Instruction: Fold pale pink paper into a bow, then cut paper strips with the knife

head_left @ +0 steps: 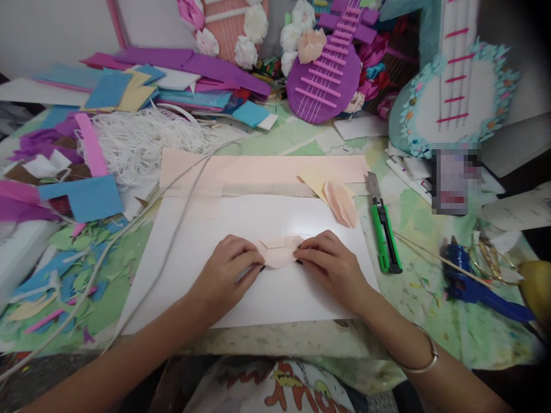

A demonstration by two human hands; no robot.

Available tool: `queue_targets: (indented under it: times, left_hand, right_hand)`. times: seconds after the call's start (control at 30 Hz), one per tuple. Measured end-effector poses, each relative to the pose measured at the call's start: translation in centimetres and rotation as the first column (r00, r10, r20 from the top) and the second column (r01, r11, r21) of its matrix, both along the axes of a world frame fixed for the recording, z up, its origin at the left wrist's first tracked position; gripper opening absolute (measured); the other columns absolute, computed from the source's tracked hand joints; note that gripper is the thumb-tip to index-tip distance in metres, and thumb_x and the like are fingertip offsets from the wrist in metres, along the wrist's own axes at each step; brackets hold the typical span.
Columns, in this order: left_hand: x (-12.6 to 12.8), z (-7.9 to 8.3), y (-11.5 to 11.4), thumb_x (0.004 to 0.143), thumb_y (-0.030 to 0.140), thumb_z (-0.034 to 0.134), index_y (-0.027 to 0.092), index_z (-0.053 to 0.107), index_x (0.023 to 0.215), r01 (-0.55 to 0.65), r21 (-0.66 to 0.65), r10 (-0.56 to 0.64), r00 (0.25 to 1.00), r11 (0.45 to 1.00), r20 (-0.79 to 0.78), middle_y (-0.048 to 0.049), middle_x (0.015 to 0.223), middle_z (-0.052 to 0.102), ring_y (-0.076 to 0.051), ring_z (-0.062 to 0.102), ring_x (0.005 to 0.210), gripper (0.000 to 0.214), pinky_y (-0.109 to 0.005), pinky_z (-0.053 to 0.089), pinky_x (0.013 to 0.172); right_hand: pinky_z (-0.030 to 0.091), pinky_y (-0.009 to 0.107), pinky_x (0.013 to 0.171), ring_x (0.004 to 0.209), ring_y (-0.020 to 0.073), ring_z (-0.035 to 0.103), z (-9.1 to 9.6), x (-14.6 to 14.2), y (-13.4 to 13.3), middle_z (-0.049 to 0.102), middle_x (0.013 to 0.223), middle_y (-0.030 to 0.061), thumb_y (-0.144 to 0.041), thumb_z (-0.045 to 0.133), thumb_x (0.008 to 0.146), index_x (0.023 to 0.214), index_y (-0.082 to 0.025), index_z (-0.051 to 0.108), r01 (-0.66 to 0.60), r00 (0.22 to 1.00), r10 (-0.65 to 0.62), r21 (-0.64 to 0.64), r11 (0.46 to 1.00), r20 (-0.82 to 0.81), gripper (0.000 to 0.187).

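Between my two hands is a small peach piece of crepe paper (279, 255), partly folded along its upper edge. My left hand (230, 267) pinches its left end between thumb and fingers. At the opposite end, my right hand (331, 264) pinches it the same way. Both hands rest low over a white board (193, 287). Beyond them, a peach folded petal-like paper (341, 203) lies on a pale yellow scrap (313, 179), at the board's upper right. A long peach paper strip (258, 168) stretches along the board's far edge.
Right of the board lie a green utility knife (386, 238), blade out, a blue glue gun (462, 275) and gold scissors (491, 258). A white cord (176, 232) crosses the board's left side. Paper scraps (64, 287) and white string (146, 140) cover the left; a purple paper instrument (322, 80) stands behind.
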State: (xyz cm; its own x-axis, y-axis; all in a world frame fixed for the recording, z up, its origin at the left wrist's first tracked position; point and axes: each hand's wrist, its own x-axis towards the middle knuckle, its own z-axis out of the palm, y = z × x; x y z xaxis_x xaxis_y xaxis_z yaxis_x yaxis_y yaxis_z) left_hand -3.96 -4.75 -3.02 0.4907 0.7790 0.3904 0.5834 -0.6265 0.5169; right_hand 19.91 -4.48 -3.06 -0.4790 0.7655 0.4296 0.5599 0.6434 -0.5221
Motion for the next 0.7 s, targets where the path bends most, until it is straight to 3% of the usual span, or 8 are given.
queue_targets:
  times: [0.2, 0.53, 0.7]
  left_hand:
    - [-0.2, -0.1, 0.0, 0.086, 0.012, 0.055, 0.018, 0.062, 0.089, -0.048, -0.065, 0.048, 0.999, 0.997, 0.008, -0.0043, 0.089, 0.061, -0.017, 0.054, 0.086, 0.010, -0.032, 0.048, 0.077]
    - [-0.1, -0.3, -0.2, 0.084, 0.011, 0.057, 0.018, 0.064, 0.097, 0.001, 0.060, -0.002, 1.000, 0.998, 0.009, -0.0071, 0.091, 0.060, -0.018, 0.053, 0.086, 0.016, -0.036, 0.049, 0.077]
    - [0.0, 1.2, 0.1, 0.082, 0.009, 0.058, 0.016, 0.061, 0.101, 0.074, 0.079, -0.074, 0.997, 0.994, -0.001, -0.0090, 0.096, 0.063, -0.022, 0.055, 0.094, 0.020, -0.042, 0.047, 0.084]
  right_hand:
    - [0.052, 0.035, 0.073, 0.085, 0.0188, 0.057, 0.0, -0.1, 0.2, 0.067, 0.089, 0.0073, -0.010, 0.056, 0.086, 0.089, -0.020, 0.069, 0.040, 0.994, -0.050, -0.099, 0.994, -0.098, 0.017]
    - [0.057, 0.039, 0.075, 0.091, 0.0202, 0.060, 0.1, 0.0, -0.2, 0.073, 0.097, 0.0074, -0.006, 0.053, 0.086, 0.103, -0.021, 0.068, -0.050, 0.998, 0.051, 0.038, 0.998, -0.027, 0.027]
    - [0.055, 0.042, 0.084, 0.101, 0.0219, 0.058, -0.2, 0.4, -0.3, 0.072, 0.102, 0.0087, -0.005, 0.054, 0.086, 0.106, -0.018, 0.067, -0.072, 0.997, 0.072, 0.023, 0.997, 0.013, 0.027]
